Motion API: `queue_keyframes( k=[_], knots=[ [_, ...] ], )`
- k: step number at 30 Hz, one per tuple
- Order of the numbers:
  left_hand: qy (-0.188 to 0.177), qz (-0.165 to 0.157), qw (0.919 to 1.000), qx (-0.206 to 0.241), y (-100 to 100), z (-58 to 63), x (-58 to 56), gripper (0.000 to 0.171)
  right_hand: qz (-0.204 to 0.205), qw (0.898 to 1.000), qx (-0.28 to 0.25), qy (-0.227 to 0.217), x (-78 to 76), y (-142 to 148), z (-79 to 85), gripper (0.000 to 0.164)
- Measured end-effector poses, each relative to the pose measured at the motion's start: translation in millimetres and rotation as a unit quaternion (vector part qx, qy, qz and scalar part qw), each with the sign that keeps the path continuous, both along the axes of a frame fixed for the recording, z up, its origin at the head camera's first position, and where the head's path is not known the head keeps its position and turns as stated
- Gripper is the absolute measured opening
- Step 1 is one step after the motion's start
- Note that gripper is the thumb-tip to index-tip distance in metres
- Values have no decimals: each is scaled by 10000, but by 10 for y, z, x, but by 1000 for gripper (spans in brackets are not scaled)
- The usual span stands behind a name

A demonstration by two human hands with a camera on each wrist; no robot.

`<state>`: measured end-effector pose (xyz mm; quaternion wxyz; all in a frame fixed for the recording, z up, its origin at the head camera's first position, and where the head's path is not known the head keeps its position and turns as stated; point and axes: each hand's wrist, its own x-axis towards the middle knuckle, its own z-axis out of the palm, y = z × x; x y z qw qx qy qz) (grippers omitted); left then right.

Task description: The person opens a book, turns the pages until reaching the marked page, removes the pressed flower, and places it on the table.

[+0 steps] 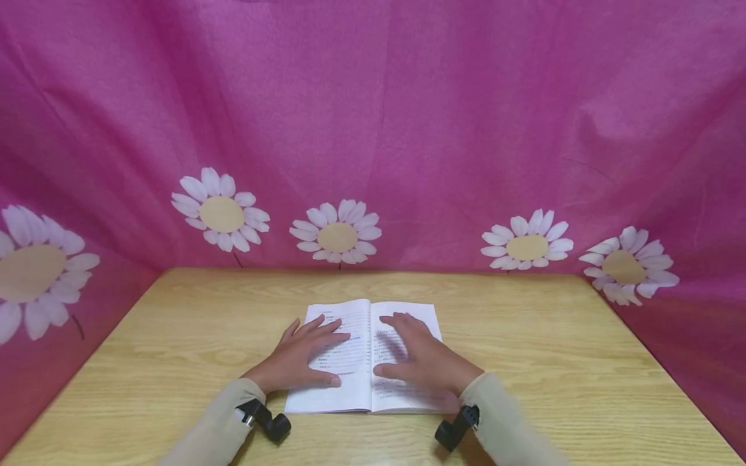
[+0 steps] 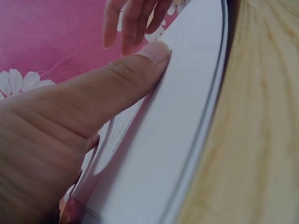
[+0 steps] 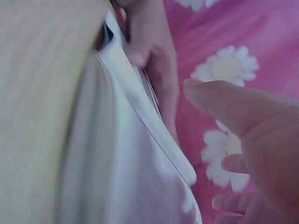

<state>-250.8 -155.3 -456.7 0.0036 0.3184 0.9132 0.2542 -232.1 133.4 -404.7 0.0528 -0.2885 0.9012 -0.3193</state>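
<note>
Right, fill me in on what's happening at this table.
A person has both hands at an open book lying on a wooden table. The left hand is spread over the left page. The right hand is over the right page, held clear of the paper in the right wrist view. Neither hand grips anything, and the book lies open near its middle.

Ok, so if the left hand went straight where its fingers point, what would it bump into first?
Probably the right hand, across the open book; the heights are unclear, so the left hand might miss it.
</note>
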Motion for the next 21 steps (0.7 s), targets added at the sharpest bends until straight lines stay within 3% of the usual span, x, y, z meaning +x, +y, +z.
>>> queue_keyframes(
  k=[9, 21],
  knots=[
    [-17, 57, 9999, -83, 13, 19, -7, 81, -930, 9907, 511, -851, -148, 300, 43, 111],
    [-66, 25, 10000, -59, 18, 30, -2, 82, -961, 9874, 989, -778, -213, 368, -27, 112]
  ],
)
